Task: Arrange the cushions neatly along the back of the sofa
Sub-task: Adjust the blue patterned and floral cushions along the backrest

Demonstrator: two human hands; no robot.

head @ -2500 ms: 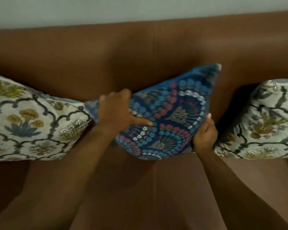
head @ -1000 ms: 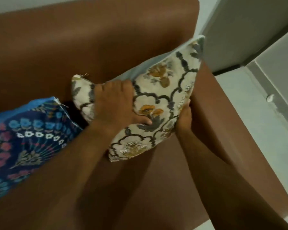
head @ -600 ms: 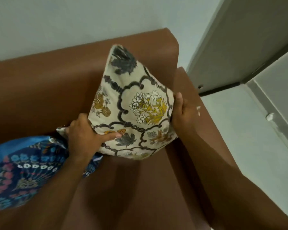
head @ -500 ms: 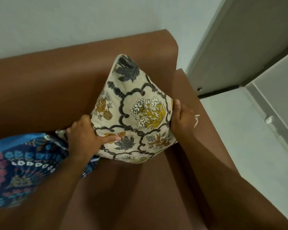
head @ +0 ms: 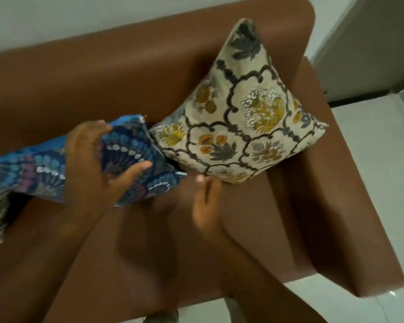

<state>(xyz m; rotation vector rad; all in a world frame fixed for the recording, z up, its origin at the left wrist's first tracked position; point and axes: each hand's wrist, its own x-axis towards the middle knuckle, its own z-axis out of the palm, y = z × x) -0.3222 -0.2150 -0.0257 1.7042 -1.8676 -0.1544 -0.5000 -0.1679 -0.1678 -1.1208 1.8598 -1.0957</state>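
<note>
Cream floral cushion [head: 247,117]: soft, light, stands on one corner just right of the right hand [head: 205,203]. Blue patterned cushion [head: 126,157]: soft; left hand [head: 96,169] fingers spread across it, not clamped. Right fingers loosely apart, empty; probably best gripped by side edges.

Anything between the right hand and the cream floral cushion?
Head view: only bare brown sofa seat separates the right hand from the cream floral cushion.

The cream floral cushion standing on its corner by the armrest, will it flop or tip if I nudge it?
The cream floral cushion probably tips easily: it stands on one corner, leaning on the sofa back. It looks soft and plump, so it should squash rather than stay stiff. Likely light for its size.
</note>
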